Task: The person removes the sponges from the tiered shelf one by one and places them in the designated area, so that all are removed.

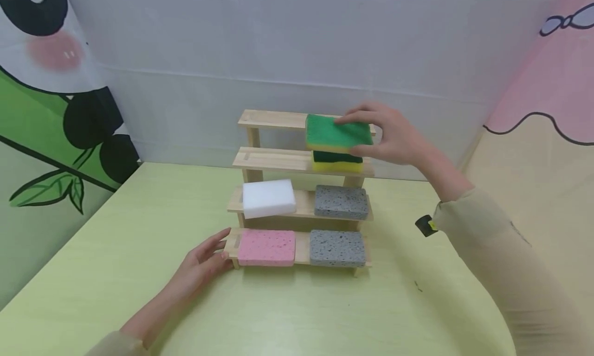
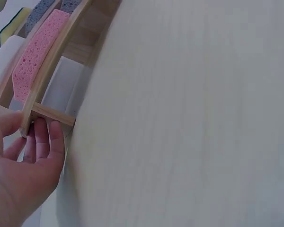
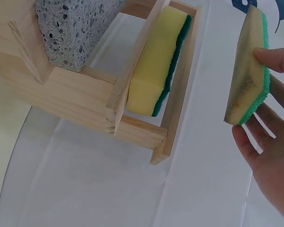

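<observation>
My right hand [image 1: 394, 134] pinches a green-topped scrub sponge [image 1: 337, 133] between thumb and fingers, up by the top step of a wooden tiered rack [image 1: 274, 119]. Its yellowish underside, darkly stained, shows in the right wrist view. Below it, on the second step from the top, lies a yellow sponge [image 3: 154, 61] with a dark green layer. With thumb above and fingers beneath, my left hand [image 2: 31, 165] holds the left end of the bottom step. A pink sponge [image 1: 266, 247] and a grey speckled sponge [image 1: 337, 248] lie on that step.
One step higher are a white sponge [image 1: 269, 198], slightly askew, and another grey sponge [image 1: 341, 201]. The rack stands on a pale yellow-green table [image 1: 301, 314] before a white cloth backdrop [image 1: 297, 46]. A small black tag [image 1: 426, 225] shows beside the right sleeve.
</observation>
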`<move>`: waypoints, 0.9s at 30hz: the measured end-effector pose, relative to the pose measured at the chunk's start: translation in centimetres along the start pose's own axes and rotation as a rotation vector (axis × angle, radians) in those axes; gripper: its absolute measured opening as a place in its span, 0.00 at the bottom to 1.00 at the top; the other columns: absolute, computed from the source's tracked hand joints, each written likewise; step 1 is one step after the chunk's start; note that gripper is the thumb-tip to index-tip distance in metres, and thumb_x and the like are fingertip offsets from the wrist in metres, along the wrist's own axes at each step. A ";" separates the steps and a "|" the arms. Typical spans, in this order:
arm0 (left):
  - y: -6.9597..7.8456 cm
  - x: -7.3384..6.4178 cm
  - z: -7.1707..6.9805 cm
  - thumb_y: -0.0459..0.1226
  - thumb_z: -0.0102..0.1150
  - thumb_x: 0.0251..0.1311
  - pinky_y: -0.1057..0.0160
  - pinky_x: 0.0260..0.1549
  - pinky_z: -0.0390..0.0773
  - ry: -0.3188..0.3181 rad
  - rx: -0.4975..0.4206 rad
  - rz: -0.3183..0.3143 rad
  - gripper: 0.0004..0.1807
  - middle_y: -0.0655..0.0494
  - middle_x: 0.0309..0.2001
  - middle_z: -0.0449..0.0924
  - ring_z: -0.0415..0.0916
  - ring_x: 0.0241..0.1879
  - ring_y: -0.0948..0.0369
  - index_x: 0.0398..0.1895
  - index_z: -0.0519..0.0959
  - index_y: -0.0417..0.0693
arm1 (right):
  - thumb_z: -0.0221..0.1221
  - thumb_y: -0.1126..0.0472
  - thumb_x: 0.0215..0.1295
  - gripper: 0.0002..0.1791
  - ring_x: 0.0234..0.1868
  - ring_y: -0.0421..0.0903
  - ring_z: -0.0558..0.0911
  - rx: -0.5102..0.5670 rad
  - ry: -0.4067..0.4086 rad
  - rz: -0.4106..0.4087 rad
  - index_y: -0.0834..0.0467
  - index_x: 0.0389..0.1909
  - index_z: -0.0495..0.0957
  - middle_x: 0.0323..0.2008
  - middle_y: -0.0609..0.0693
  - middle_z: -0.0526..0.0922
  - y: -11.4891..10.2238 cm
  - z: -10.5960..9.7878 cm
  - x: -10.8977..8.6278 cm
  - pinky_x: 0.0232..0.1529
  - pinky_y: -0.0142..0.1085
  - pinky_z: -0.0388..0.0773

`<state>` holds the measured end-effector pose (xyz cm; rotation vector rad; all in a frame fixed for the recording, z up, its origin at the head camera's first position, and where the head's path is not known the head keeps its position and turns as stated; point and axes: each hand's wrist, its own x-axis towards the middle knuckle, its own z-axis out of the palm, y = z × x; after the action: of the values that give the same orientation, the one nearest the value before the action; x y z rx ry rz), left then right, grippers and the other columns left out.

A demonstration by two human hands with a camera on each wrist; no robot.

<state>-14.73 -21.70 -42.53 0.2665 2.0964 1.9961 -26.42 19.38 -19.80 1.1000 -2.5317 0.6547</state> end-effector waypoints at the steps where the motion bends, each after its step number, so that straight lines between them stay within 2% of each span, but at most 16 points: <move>1: 0.1 -0.1 0.2 0.36 0.52 0.72 0.70 0.55 0.82 0.018 0.005 -0.014 0.35 0.51 0.61 0.69 0.78 0.52 0.71 0.78 0.51 0.43 | 0.68 0.61 0.58 0.27 0.62 0.53 0.73 0.002 0.003 0.002 0.50 0.61 0.78 0.61 0.54 0.77 0.1 -0.1 -0.2 0.60 0.54 0.73; 5: 0.3 -0.3 0.7 0.37 0.53 0.71 0.70 0.55 0.81 0.063 0.001 -0.056 0.35 0.43 0.63 0.67 0.78 0.52 0.71 0.78 0.52 0.46 | 0.68 0.61 0.58 0.28 0.63 0.53 0.72 -0.004 0.017 0.019 0.50 0.61 0.78 0.61 0.54 0.76 0.6 -0.3 -0.9 0.61 0.55 0.73; 9: 0.0 -0.3 0.8 0.38 0.54 0.71 0.69 0.56 0.81 0.075 0.008 -0.072 0.36 0.39 0.64 0.65 0.77 0.52 0.72 0.79 0.52 0.49 | 0.69 0.61 0.57 0.28 0.63 0.54 0.72 -0.024 0.038 0.035 0.50 0.61 0.78 0.61 0.54 0.77 1.2 -0.6 -1.6 0.60 0.55 0.73; 16: -0.4 -0.3 0.7 0.39 0.55 0.70 0.67 0.56 0.82 0.080 0.017 -0.065 0.37 0.54 0.58 0.71 0.79 0.52 0.70 0.79 0.52 0.54 | 0.69 0.61 0.55 0.28 0.61 0.55 0.72 -0.039 0.060 0.057 0.51 0.60 0.79 0.60 0.55 0.77 2.5 -0.8 -3.2 0.58 0.54 0.71; 27: 0.1 -0.3 1.0 0.37 0.54 0.70 0.66 0.56 0.82 0.093 -0.031 -0.114 0.36 0.56 0.55 0.71 0.78 0.50 0.69 0.78 0.52 0.49 | 0.70 0.64 0.54 0.33 0.59 0.52 0.72 -0.043 0.110 0.112 0.49 0.63 0.77 0.61 0.54 0.76 4.3 -1.7 -6.3 0.52 0.51 0.72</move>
<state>-14.18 -20.81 -42.48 0.0475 2.0829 2.0083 -25.34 26.71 -22.35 0.8874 -2.5143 0.6671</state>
